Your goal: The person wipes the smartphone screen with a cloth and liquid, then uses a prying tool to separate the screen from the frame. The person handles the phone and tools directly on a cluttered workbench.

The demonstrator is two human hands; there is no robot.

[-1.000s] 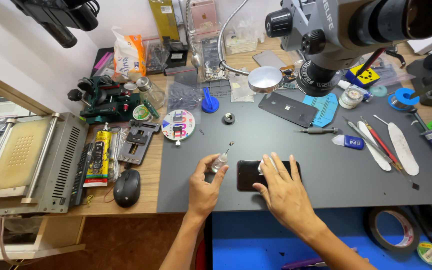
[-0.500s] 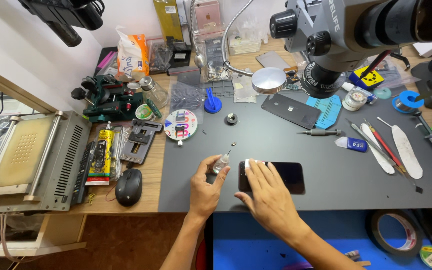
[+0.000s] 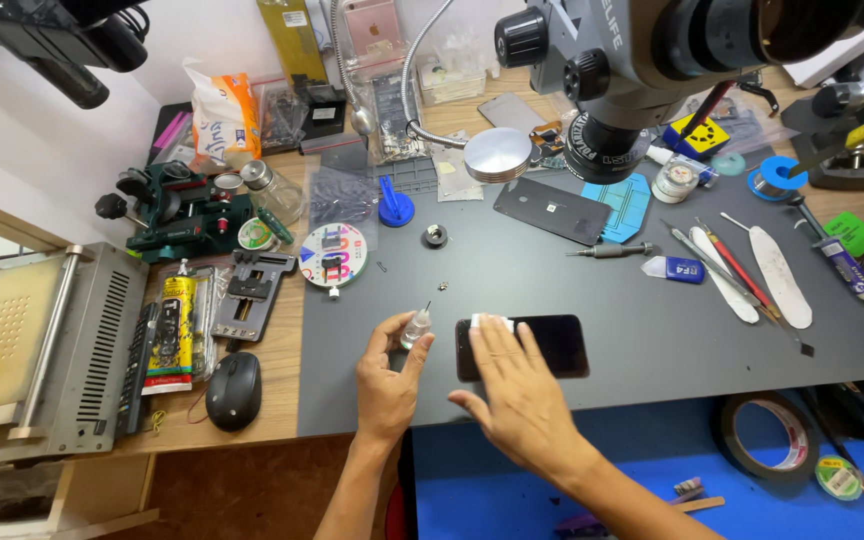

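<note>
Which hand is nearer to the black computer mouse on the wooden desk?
Left. The left hand holds a small dropper bottle just right of the mouse; the right hand rests farther right, on the dark phone.

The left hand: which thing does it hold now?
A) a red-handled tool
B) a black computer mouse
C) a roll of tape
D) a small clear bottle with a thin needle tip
D: the left hand grips the small clear bottle beside the dark phone.

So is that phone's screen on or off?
Off, it seems: the phone lies flat with a uniformly black screen, under the right hand and its white wipe.
</note>
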